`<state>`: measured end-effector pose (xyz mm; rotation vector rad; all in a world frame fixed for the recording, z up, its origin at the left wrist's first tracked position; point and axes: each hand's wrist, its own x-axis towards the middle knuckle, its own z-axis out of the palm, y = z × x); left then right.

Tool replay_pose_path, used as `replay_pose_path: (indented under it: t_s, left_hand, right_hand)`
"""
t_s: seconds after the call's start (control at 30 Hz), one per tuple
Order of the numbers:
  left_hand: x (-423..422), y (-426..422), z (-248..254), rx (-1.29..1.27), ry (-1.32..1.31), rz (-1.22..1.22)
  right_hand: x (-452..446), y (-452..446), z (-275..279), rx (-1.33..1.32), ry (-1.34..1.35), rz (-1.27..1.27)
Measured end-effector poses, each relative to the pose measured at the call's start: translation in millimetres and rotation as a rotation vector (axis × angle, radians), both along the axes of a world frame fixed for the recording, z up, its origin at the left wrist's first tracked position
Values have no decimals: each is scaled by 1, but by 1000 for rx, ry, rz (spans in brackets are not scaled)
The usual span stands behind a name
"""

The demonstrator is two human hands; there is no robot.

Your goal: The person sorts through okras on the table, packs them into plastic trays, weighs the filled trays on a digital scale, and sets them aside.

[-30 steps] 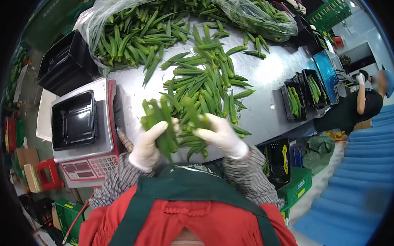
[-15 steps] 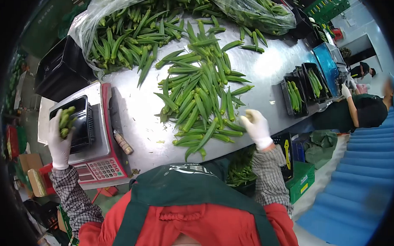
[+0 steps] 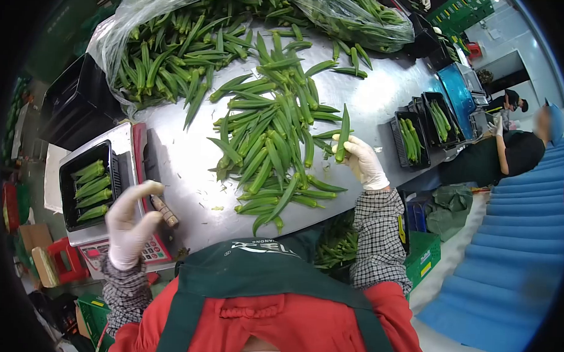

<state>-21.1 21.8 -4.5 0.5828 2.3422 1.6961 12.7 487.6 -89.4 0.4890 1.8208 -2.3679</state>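
Note:
My right hand [image 3: 362, 163], in a white glove, pinches a single okra pod [image 3: 344, 133] and holds it upright at the right edge of a loose okra pile [image 3: 265, 135]. That pile lies on the metal table [image 3: 188, 185]. My left hand [image 3: 131, 223], also gloved, is empty with thumb and fingers apart. It hovers over the near right side of the scale [image 3: 127, 164]. On the scale sits a black tray [image 3: 113, 164] with several okra pods [image 3: 93, 191] laid side by side in it.
An open clear plastic bag [image 3: 115, 58] of okra lies at the back. Filled black trays [image 3: 397, 143] stand at the right, near a co-worker [image 3: 522, 156]. A brown-wrapped knife-like tool [image 3: 164, 211] lies beside the scale. Black crates [image 3: 79, 100] are at the left.
My left hand has let go of its okra pods, now in the tray, and moved right towards me. My right hand has picked up one okra pod.

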Motion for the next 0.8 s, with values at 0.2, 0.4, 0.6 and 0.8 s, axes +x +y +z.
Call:
replay_pose_path:
  t_s: [0.2,0.4,0.6,0.8]
  left_hand:
    - [13,28,-40,229,-394,-69]
    - [14,53,-43,293,-526,-75]
    - [16,80,-57,354,-598,-125]
    - [21,123,-81,540,-914,-282]
  right_hand:
    - [-26,26,-40,820,-7,-121]
    - [-36,24,-60,1764,-33,76]
    - [2,12,-12,323,-193,1]
    - [19,-123,-7,732,78,295]
